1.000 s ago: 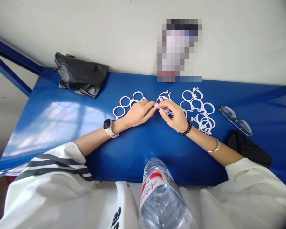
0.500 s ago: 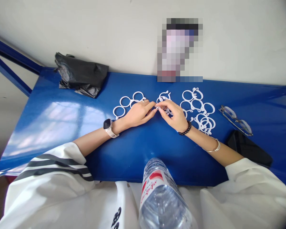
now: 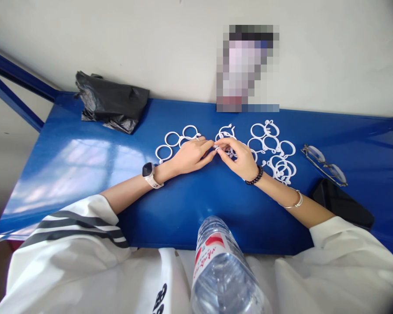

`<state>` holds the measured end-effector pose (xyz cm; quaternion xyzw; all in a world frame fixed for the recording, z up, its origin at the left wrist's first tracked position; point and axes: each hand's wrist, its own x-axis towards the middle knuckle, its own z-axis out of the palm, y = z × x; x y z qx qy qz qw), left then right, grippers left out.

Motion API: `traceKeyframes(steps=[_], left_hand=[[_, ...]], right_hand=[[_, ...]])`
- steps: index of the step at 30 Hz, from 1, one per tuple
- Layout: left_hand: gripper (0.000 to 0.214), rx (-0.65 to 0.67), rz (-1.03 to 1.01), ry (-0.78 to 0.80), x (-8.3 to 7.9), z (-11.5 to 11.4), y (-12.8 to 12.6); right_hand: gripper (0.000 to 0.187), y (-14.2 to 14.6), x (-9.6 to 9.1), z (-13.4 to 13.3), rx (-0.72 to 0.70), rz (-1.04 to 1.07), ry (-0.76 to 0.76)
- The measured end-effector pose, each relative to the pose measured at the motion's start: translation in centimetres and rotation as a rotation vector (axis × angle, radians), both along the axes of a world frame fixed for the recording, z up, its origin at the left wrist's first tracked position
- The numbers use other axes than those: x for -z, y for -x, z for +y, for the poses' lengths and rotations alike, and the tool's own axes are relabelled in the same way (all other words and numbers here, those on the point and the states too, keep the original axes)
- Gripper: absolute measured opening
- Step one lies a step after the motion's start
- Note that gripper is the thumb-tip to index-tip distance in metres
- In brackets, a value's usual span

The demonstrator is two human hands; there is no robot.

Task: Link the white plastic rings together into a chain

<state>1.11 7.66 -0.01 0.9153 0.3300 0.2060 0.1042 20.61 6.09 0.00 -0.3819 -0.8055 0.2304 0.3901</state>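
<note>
My left hand and my right hand meet fingertip to fingertip over the middle of the blue table. Between their pinched fingers is a small part of a white plastic curtain ring; the fingers hide most of it. Just behind my right hand lie more white rings, partly covered by it. Several closed rings lie beyond my left wrist, one half hidden under the hand. To the right spreads a larger group of white rings with small eyelets, some overlapping.
On the blue table a crumpled black plastic bag lies at back left. Glasses and a black phone lie at right. A clear water bottle rises close in front of me. A pixelated object stands against the wall.
Almost nothing differs. My fingertips have shifted very slightly around the small white part; the rings on the table lie where they were.
</note>
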Motion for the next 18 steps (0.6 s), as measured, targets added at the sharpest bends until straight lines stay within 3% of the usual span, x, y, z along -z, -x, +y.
traceKeyframes(steps=[10, 18], left_hand=[[0.029, 0.042, 0.058, -0.018, 0.15, 0.19, -0.10], [0.027, -0.010, 0.029, -0.003, 0.15, 0.00, -0.14]], right_hand=[[0.010, 0.03, 0.12, 0.07, -0.025, -0.015, 0.025], [0.017, -0.06, -0.06, 0.03, -0.004, -0.005, 0.007]])
